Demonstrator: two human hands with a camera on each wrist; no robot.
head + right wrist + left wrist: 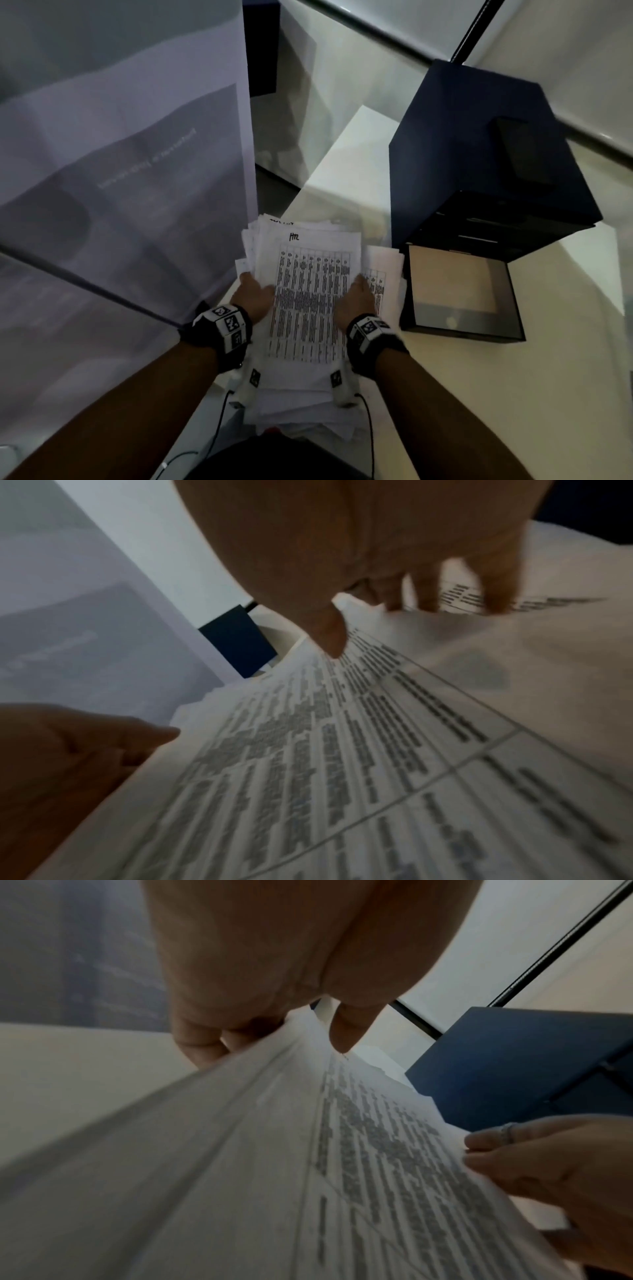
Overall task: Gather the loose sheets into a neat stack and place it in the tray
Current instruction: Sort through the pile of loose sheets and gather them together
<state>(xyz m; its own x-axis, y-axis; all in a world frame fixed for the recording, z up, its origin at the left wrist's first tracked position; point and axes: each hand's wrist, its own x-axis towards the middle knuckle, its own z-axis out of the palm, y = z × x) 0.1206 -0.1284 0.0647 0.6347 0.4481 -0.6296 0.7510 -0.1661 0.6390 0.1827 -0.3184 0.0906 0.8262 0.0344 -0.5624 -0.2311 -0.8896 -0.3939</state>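
An uneven stack of printed sheets (308, 291) lies on the white table in front of me, its top page a dense table of text. My left hand (253, 294) grips its left edge, thumb on top and fingers beneath (202, 1045). My right hand (356, 298) grips the right edge, thumb (332, 639) on the top page and fingers curled over the side. Another sheet (383, 270) sticks out to the right under that hand. The black tray (513, 329) with a tan floor stands just right of the stack.
A dark blue drawer unit (479, 154) stands behind the tray with a black phone (520, 150) on top. A large pale sheet or banner (120, 171) hangs close on the left. Thin cables (219, 418) run near the table's front edge.
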